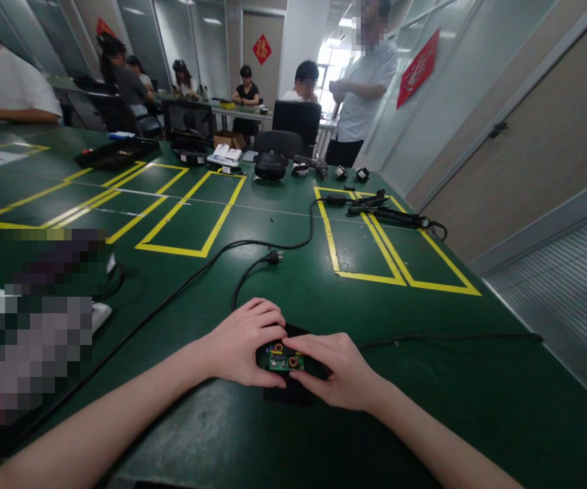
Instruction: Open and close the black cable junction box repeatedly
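A small green circuit board (pixel 285 359) with copper coils lies in a black case (pixel 293 392) on the green table (pixel 374 407) close to me. My left hand (pixel 245 343) curls around the left side of the case, fingers closed over its top edge. My right hand (pixel 336 370) grips the right side, its thumb and fingertips pressing at the board. Both hands cover most of the case. A black cable (pixel 450 337) runs out to the right from under my right hand.
Another black cable with a plug (pixel 274 257) lies just beyond my hands. Yellow tape rectangles (pixel 191 224) mark the table. Black tools (pixel 395 216) lie at the far right, a black tray (pixel 117 153) and boxes farther back. Several people sit or stand at the far end.
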Demonstrator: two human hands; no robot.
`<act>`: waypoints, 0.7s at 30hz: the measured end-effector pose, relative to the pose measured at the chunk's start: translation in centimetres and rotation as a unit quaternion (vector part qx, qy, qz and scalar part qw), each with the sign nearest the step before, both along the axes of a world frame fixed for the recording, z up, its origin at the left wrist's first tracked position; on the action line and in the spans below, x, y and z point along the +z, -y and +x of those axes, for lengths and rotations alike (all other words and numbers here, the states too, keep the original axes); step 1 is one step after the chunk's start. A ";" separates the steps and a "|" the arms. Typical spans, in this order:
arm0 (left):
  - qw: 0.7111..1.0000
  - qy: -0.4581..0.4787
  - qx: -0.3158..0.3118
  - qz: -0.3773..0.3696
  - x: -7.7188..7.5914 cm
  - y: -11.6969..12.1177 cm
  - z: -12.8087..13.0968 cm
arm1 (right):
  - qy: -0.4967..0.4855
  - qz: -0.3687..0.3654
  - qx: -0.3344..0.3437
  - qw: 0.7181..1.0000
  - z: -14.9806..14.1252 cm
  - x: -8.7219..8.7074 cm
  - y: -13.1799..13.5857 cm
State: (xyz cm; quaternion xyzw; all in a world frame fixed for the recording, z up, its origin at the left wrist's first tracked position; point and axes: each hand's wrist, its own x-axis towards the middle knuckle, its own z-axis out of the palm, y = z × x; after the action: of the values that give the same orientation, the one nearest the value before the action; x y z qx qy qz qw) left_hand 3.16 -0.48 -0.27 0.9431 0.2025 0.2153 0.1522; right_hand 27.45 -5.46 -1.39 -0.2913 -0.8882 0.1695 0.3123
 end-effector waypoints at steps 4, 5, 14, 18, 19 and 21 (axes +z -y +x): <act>0.999 -0.011 0.031 -0.006 -0.2 -0.3 -0.3 | 0.002 0.058 -0.036 0.998 0.1 -0.2 -0.6; 0.999 -0.013 0.037 -0.006 -0.3 -0.4 -0.4 | 0.010 0.065 -0.045 0.997 0.1 -0.2 -0.8; 0.998 0.040 0.042 -0.039 -0.2 -0.9 -1.0 | 0.048 0.040 -0.068 0.996 0.9 -0.1 -1.6; 0.997 0.059 0.013 -0.044 0.0 -1.3 -1.3 | 0.027 0.000 -0.051 0.998 0.8 0.5 -1.2; 0.997 0.056 0.013 -0.044 0.0 -1.3 -1.4 | 0.026 -0.005 -0.045 0.999 0.7 0.5 -1.1; 0.998 0.047 0.014 -0.049 0.1 -1.2 -1.2 | 0.026 -0.007 -0.036 0.999 0.3 0.5 -0.9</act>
State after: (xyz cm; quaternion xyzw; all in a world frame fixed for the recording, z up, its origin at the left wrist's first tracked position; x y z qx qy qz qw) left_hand 1.93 0.70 -0.22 0.9204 0.2191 0.2511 0.2045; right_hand 27.80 -4.59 -0.87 -0.3294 -0.8839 0.1564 0.2930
